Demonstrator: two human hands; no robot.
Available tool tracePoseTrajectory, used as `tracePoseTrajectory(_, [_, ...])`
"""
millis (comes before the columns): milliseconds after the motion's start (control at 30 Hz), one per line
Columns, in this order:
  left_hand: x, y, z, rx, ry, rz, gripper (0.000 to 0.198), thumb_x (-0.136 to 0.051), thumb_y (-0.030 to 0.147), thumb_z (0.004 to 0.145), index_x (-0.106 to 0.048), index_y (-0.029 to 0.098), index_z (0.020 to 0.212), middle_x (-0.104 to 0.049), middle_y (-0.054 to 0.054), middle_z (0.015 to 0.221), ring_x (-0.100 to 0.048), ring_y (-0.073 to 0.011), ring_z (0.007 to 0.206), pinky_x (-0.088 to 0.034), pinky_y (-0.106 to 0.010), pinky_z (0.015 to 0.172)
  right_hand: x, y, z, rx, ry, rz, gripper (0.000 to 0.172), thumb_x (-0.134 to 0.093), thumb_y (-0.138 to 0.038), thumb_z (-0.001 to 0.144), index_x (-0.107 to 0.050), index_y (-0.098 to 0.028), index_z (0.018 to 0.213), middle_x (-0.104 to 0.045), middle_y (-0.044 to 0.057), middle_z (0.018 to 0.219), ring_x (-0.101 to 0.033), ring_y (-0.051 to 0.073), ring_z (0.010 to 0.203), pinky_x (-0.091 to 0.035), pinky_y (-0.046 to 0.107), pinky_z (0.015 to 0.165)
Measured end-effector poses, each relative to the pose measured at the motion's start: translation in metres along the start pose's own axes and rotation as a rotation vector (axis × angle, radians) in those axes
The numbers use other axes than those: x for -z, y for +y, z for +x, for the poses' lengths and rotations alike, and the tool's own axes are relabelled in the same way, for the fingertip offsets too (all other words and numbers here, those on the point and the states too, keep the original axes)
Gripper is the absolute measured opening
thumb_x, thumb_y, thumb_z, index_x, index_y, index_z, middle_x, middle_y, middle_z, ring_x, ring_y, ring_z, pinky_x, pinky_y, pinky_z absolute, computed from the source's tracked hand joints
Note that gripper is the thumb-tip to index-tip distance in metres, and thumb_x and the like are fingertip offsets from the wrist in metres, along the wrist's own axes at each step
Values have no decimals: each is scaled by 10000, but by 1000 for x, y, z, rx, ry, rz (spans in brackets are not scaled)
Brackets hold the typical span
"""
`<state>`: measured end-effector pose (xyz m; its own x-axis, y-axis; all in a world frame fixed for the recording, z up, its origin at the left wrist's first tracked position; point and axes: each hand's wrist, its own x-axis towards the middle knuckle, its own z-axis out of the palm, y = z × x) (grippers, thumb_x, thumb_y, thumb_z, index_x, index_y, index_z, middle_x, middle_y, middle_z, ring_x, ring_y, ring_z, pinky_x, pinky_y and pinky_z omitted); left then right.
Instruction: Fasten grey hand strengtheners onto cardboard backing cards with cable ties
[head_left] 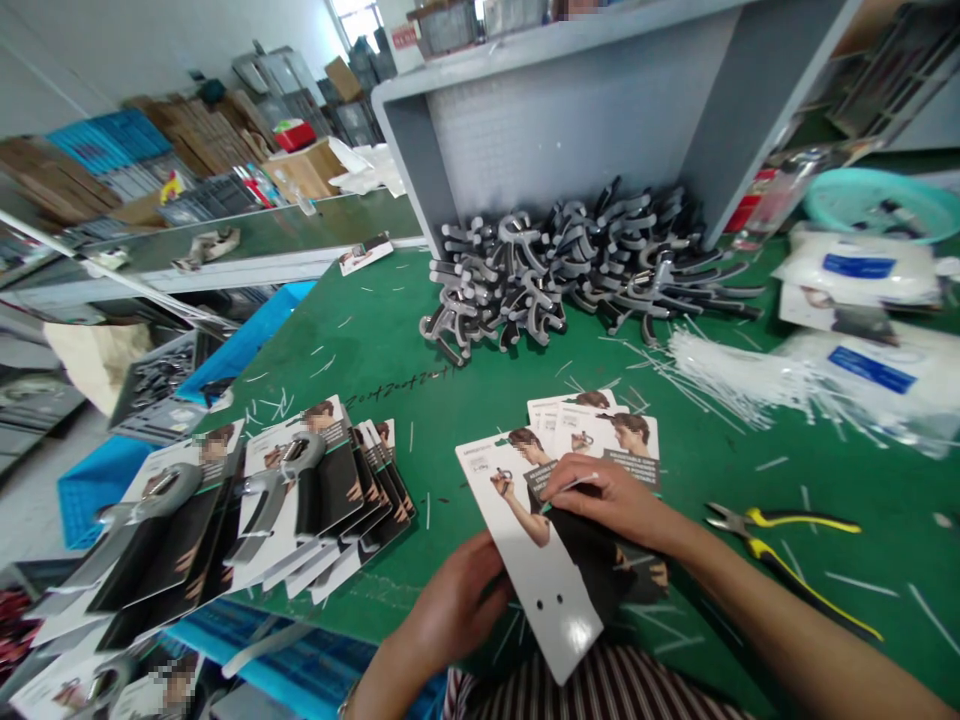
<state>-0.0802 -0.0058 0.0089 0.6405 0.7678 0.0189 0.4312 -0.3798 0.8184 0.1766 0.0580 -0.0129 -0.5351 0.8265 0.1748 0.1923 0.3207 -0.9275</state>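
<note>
While the left hand (450, 610) grips the edge of a printed backing card (517, 530) with its fingers curled round, the right hand (607, 500) pinches a thin white cable tie (577, 484) against the card's face, and the card, with two small holes near its lower end, sits tilted just above a green work mat (375, 340). Two similar cards (592, 425) lie partly beneath it, and a fanned stack of carded grey hand grippers (255, 500) rests to the left. Farther ahead, a heap of loose grey hand grippers (570, 270) piles against the foot of a grey shelf unit (555, 120). A bundle of white cable ties (720, 365) spreads to the right, near yellow-handled pliers (780, 550), with white bags bearing blue labels (859, 265) and a teal basin (885, 205) beyond. Blue crates (97, 490) and cardboard boxes (307, 170) crowd the edges of the room. The right fingers hide part of the tie, so its far end cannot be made out; the bottom edge cuts off the forearms and a striped sleeve (592, 690), while the wide lens bends the surroundings, and the items at lower left run out of frame.
</note>
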Motion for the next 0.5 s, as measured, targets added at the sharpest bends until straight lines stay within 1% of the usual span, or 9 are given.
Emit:
tracePoseTrajectory(100, [-15,-12,7,-26,81,69,401,-507,108,886,-647,222,1244,-691,-100,1223,-644,-258,1136,-519,-380,998,1,0,-1,-10,-1,15,199,-560,-343,966,-707,-215,1007,-707,43,982,-644,165,944,-480,310,890])
tracePoseTrajectory(167, [-21,-16,13,-22,100,100,384,-528,101,871,-675,238,1198,-725,-90,1136,-678,-269,1055,-541,-398,958,1,0,-1,-12,-9,27,204,-556,-350,966,-703,-211,998,-706,43,978,-644,166,936,-480,312,888])
tracePoseTrajectory(200, [-21,-15,16,-11,101,124,399,-544,94,857,-674,247,1201,-727,-90,1126,-678,-280,1051,-536,-413,963,0,0,-1,-8,-14,28,203,-557,-351,965,-701,-209,987,-705,43,972,-643,167,930,-481,314,885])
tracePoseTrajectory(300, [-15,-9,15,66,137,260,554,-589,68,805,-591,265,1323,-673,-105,1241,-608,-314,1176,-466,-457,1050,-2,-1,-2,1,-17,-3,190,-566,-346,956,-696,-208,956,-695,41,951,-636,169,904,-484,315,863])
tracePoseTrajectory(367, [-8,-3,9,120,171,343,623,-580,52,801,-532,266,1384,-615,-109,1327,-556,-311,1244,-436,-456,1080,-2,-1,-2,-8,-10,-17,184,-569,-344,952,-695,-210,958,-691,41,947,-632,167,886,-487,315,853])
tracePoseTrajectory(433, [-3,1,1,118,158,338,576,-555,51,819,-565,267,1352,-616,-103,1321,-566,-292,1223,-458,-433,1053,-3,0,-2,-23,-2,-8,191,-567,-351,952,-693,-209,970,-692,41,948,-632,166,871,-492,315,846])
tracePoseTrajectory(500, [-4,3,-5,86,132,259,512,-544,61,831,-613,267,1294,-637,-94,1291,-585,-275,1186,-484,-407,1013,-3,0,-3,-33,0,16,204,-558,-361,955,-690,-206,980,-695,43,952,-634,167,867,-496,313,842])
